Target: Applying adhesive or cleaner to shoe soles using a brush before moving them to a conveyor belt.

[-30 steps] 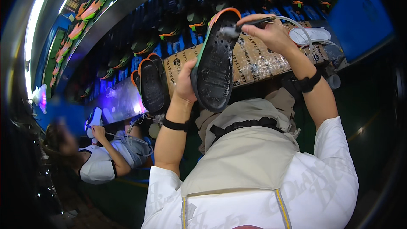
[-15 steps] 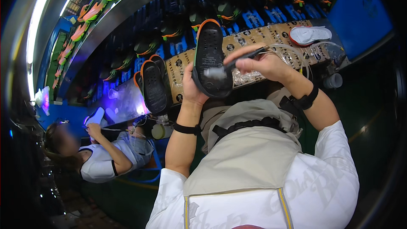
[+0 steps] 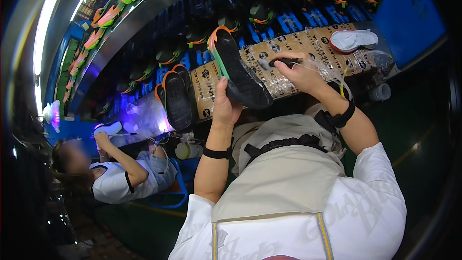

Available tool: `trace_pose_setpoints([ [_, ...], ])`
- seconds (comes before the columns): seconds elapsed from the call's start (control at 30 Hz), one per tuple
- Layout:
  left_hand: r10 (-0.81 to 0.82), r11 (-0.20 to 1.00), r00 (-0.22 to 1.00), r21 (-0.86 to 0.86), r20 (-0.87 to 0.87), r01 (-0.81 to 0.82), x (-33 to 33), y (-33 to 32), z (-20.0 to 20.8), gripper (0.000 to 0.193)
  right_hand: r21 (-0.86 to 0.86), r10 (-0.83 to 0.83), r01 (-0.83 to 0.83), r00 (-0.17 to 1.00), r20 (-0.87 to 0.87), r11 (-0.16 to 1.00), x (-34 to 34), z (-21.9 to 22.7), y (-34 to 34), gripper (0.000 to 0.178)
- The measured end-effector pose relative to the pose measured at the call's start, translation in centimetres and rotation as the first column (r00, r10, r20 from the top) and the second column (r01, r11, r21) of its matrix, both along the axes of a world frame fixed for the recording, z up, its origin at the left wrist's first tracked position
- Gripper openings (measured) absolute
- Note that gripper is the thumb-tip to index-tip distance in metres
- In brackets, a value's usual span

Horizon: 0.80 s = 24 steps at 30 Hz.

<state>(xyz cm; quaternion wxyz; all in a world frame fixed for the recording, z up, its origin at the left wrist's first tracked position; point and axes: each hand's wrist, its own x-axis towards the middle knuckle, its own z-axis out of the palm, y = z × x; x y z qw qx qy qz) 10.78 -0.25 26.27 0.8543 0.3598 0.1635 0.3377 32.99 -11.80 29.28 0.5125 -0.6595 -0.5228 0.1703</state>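
My left hand (image 3: pixel 226 107) grips a shoe sole (image 3: pixel 240 73) by its side, fingers wrapped beneath. The sole has a black inner face and a green and orange sidewall, which is tilted into view; its orange end points away from me. To the right of the sole, my right hand (image 3: pixel 304 76) is closed on a brush (image 3: pixel 285 61) with a black handle and pale bristles. Thin tubing runs from the brush handle past my wrist. The bristles are apart from the sole, over the cardboard-covered bench.
A bench with printed cardboard (image 3: pixel 301 43) lies ahead. More black soles (image 3: pixel 178 100) rest at its left, a white shoe (image 3: pixel 353 41) at its right end. Behind run racked dark shoes (image 3: pixel 262 13). A clear cup (image 3: pixel 380 92) is at right; a co-worker (image 3: pixel 130 173) handles a white piece at left.
The brush has come off the sole's inner face and moved right. My left hand has tilted the sole, so its green and orange side now shows.
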Motion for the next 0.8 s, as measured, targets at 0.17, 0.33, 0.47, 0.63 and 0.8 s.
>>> trace_pose_setpoints([
  [0.17,0.014,0.997,0.999,-0.082,0.049,-0.010,0.1,-0.4,-1.0,0.054,-0.149,0.193,-0.252,0.926,-0.323,0.956,1.0,-0.5,-0.9,0.022],
  [0.33,0.034,0.926,0.985,-0.376,0.169,0.032,-1.2,0.2,-3.2,0.074,0.019,-0.098,0.102,0.980,-0.171,0.995,2.6,-5.6,-0.3,0.029],
  [0.47,0.011,0.913,0.982,-0.402,0.189,0.067,-2.9,-0.1,-4.0,0.082,-0.021,-0.148,0.147,0.964,-0.221,0.989,4.5,-8.9,-0.7,0.030],
  [0.63,-0.242,0.937,0.948,-0.205,0.207,0.284,-1.8,0.0,1.8,0.081,0.233,-0.181,0.194,0.981,-0.076,0.953,5.8,-14.7,-0.6,0.028],
  [0.8,-0.480,0.877,0.858,0.128,0.182,0.463,4.5,3.7,16.2,0.095,0.197,-0.138,0.153,0.986,-0.090,0.968,5.3,-13.6,-1.1,0.026],
])
